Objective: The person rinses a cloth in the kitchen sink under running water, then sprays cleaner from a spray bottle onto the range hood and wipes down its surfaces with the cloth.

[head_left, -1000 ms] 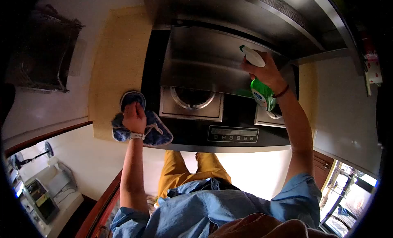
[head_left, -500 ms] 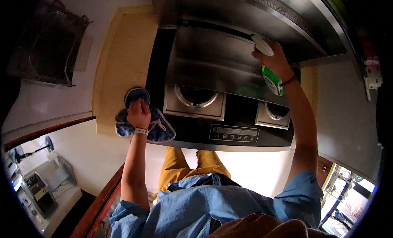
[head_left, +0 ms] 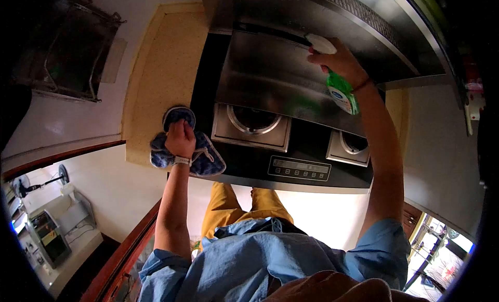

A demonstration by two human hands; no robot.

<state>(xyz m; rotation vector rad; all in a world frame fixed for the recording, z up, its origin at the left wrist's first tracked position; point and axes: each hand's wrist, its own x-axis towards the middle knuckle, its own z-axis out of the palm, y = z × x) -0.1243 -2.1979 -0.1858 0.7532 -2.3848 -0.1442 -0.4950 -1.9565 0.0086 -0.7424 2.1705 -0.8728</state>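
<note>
My right hand [head_left: 343,62] is wrapped round a green spray bottle [head_left: 341,95] with a white spray head. It holds the bottle tilted above the shiny metal panel [head_left: 270,68] behind the burners, with the spray head towards the upper left. At the left edge of the black cooktop [head_left: 306,138], my left hand [head_left: 180,139] has its fingers closed on a blue cleaning cloth [head_left: 208,159] with pale edging and a hanging loop. Part of the cloth lies bunched under the hand, over the counter and the cooktop's corner.
Two burners, a left one [head_left: 252,126] and a right one [head_left: 349,146], sit behind a control panel [head_left: 299,168]. A metal range hood [head_left: 358,21] overhangs the back. The beige counter [head_left: 156,68] runs along the left, and a grey wall panel [head_left: 442,146] stands at the right.
My right hand and the spray bottle have moved a little to the left and up. My left hand stays on the cloth. The whole view has shifted slightly.
</note>
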